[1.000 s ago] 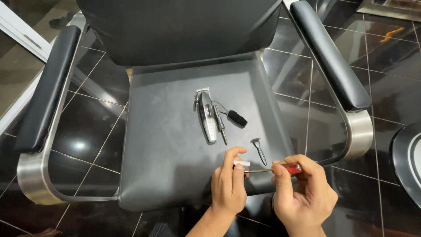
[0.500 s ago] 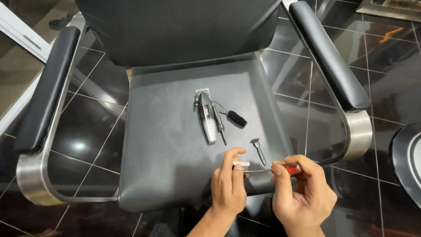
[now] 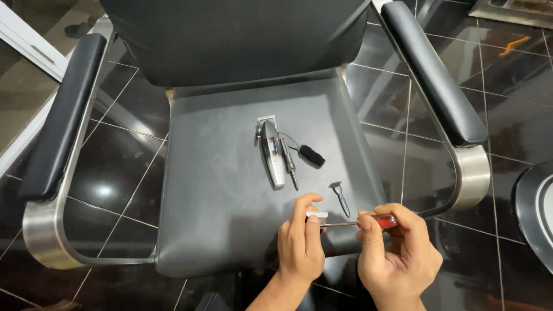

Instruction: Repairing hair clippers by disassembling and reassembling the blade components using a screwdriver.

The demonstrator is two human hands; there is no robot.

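My left hand (image 3: 300, 245) pinches a small white part (image 3: 316, 214) over the front edge of a black chair seat (image 3: 224, 190). My right hand (image 3: 397, 256) grips a red-handled screwdriver (image 3: 377, 221), its thin metal shaft pointing left to the white part. On the seat beyond my hands lie a silver hair clipper (image 3: 271, 152), a small dark tool (image 3: 288, 163) beside it, a black brush (image 3: 311, 155) and a small grey blade-like piece (image 3: 340, 197).
The chair has black padded armrests, one on the left (image 3: 63, 115) and one on the right (image 3: 432, 72), on curved metal frames (image 3: 472, 173). Its black backrest (image 3: 230, 34) rises behind. Glossy dark floor tiles (image 3: 115, 173) surround it; another round base (image 3: 533, 213) sits at right.
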